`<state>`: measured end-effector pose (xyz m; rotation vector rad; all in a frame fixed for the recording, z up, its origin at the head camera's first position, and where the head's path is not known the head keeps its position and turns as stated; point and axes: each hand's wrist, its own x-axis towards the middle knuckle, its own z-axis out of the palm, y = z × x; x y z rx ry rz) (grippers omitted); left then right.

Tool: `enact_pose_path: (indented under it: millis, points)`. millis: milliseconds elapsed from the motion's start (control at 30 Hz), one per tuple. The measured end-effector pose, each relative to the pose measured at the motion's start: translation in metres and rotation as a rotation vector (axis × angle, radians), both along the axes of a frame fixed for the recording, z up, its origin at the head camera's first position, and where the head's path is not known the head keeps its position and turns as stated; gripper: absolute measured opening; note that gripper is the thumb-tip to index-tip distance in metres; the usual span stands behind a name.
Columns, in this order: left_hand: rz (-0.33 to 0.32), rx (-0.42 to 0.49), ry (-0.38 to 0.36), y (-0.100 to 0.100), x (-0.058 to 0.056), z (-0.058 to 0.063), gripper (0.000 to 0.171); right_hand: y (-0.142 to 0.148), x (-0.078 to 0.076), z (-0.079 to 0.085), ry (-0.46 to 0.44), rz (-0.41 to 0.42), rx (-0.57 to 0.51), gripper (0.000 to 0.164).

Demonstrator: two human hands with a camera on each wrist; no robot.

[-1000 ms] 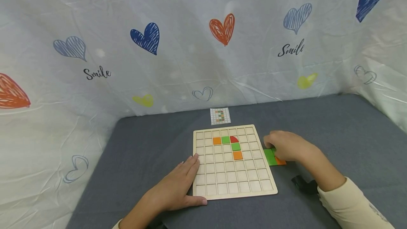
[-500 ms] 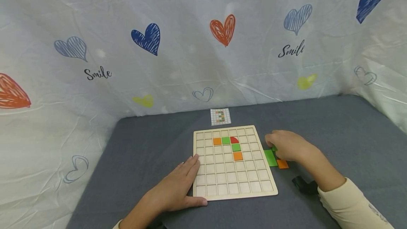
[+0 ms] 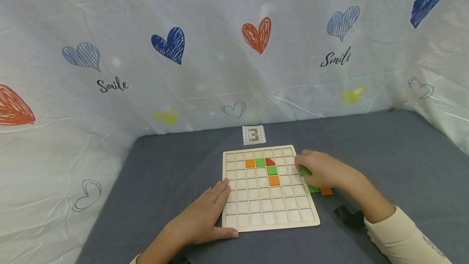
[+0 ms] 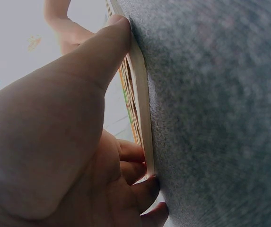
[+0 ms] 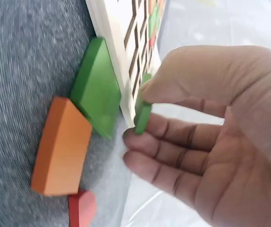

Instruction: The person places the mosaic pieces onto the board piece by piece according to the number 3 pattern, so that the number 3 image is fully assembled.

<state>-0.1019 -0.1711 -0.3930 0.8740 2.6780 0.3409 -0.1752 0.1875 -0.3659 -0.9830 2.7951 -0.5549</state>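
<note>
My right hand point(image 3: 322, 169) pinches a small green tile point(image 5: 144, 111) between thumb and fingertips, over the right edge of a wooden grid board point(image 3: 256, 207). Set in the board's cells are a red quarter-round tile point(image 3: 269, 161), an orange tile point(image 3: 250, 163) and several other green and orange ones. My left hand point(image 3: 203, 213) rests against the board's left side, fingers stretched along the edge and thumb at the near left corner. Right of the board lie a loose green tile point(image 5: 96, 90), an orange tile point(image 5: 62, 147) and a red tile point(image 5: 82, 209).
Behind the board lies a small printed card point(image 3: 254, 135) with a coloured grid pattern. The table point(image 3: 172, 166) has a grey cloth cover. A white curtain point(image 3: 209, 80) with printed hearts hangs at the back. A dark object point(image 3: 348, 216) sits by the right wrist.
My right hand has drawn the green tile away from the loose tiles and moved left to the board's edge. The loose orange tile has shifted slightly right. My left hand stays put.
</note>
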Motion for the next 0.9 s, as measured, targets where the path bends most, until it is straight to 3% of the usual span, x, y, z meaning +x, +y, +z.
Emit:
enact_pose_path:
  millis: [267,633,900]
  points:
    - [-0.003,-0.003,0.002,0.001,0.000,0.001,0.114,-0.013,0.000,-0.006,0.105,0.076,-0.054,0.025]
    - [0.006,0.007,-0.011,-0.001,0.002,0.002,0.114,-0.037,0.001,-0.006,0.174,0.215,-0.105,0.022]
    - [0.002,0.012,-0.010,-0.001,0.001,0.000,0.113,-0.054,0.002,-0.007,0.169,0.230,-0.077,0.021]
